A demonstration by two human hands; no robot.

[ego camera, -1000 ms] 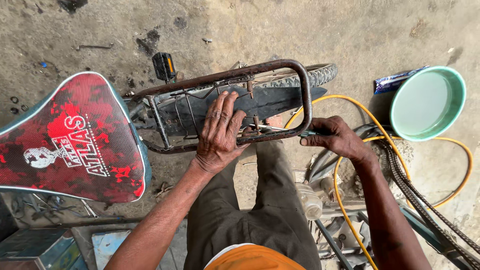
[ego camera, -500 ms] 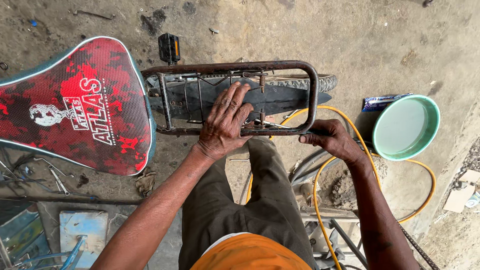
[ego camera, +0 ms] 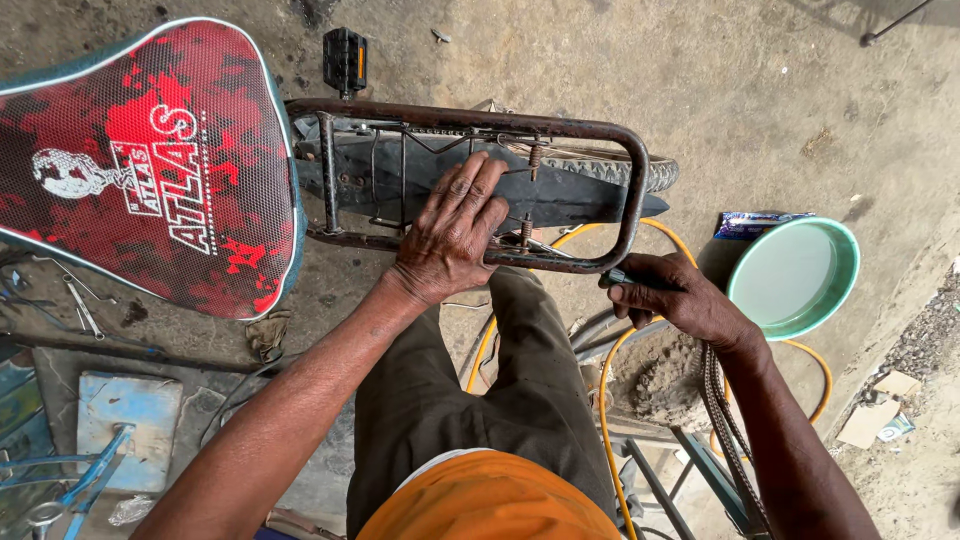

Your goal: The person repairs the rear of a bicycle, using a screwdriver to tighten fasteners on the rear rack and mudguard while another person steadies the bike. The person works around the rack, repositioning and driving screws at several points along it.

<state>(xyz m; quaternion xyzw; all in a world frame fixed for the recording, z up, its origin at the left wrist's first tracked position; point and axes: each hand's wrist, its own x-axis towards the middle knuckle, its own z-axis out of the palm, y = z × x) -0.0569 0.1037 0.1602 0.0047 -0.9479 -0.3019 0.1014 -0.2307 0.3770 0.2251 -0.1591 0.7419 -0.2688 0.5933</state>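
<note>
Dominating the view, a red patterned bicycle saddle (ego camera: pixel 140 160) sits left of the rusty rear rack (ego camera: pixel 480 125) above the tyre. The left hand (ego camera: pixel 450 235) lies flat, fingers spread, on the rack; the right hand (ego camera: pixel 675 295) is closed around a small dark tool (ego camera: pixel 615 278) at its corner.

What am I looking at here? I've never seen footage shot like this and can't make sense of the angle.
The camera sits on a person's head, looking down at their own arms and legs. Below is the back of a bicycle: a red patterned saddle, a rusty rear rack over the tyre. The left hand rests flat on the rack. The right hand grips a small dark tool at the rack's corner. A green basin and yellow hose lie on the ground.
</note>
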